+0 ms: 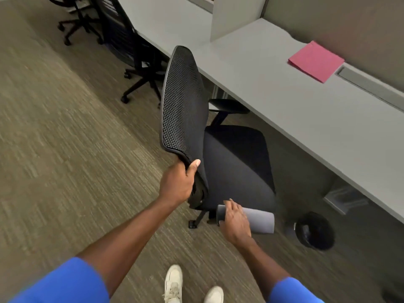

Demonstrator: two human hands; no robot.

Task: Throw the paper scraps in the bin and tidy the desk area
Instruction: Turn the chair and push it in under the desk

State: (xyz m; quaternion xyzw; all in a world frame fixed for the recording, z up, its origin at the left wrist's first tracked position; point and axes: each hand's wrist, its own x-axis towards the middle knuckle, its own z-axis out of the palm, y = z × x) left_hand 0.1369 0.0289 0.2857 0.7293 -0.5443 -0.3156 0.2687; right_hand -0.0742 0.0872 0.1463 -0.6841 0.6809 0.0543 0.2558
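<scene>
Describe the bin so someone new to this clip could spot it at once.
Start at the long grey desk along the right. Beneath its near edge, on the carpet, right of the chair that the left hand grips, stands the bin. It is the only small round black container there, open at the top.

Black mesh-back office chair, seat facing the grey desk. Left hand grips the backrest's top edge. Right hand rests on the chair's grey armrest pad. Pink folder lies flat on the desk. Black bin stands on carpet under the desk edge. White shoes below.
</scene>
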